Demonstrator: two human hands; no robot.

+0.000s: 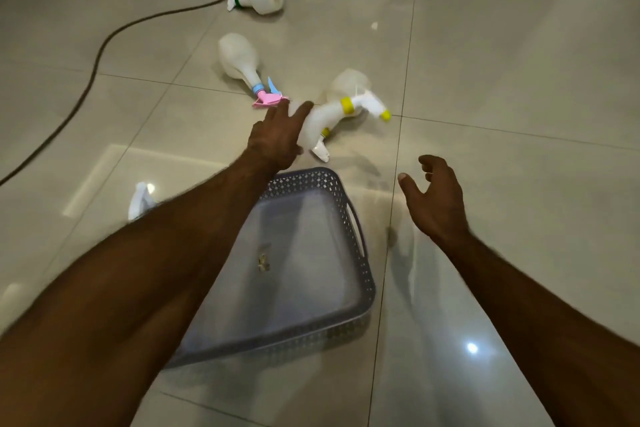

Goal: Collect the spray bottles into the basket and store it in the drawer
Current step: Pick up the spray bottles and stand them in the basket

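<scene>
Basket (360,243) lying at 6 o'clock | left hand (277,142) gripping yellow-collared bottle (329,116) at 12 | right hand (436,198) hanging loose, holding nothing | sixth bottle (140,199) half-hidden behind forearm.

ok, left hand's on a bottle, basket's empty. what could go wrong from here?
1. The left hand holds the yellow-collared bottle by its body while another bottle lies right behind it; lifting may knock that one away.
2. The basket sits under the left forearm, so swinging back could clip its rim.
3. The cable on the floor could snag on farther reaches.
</scene>
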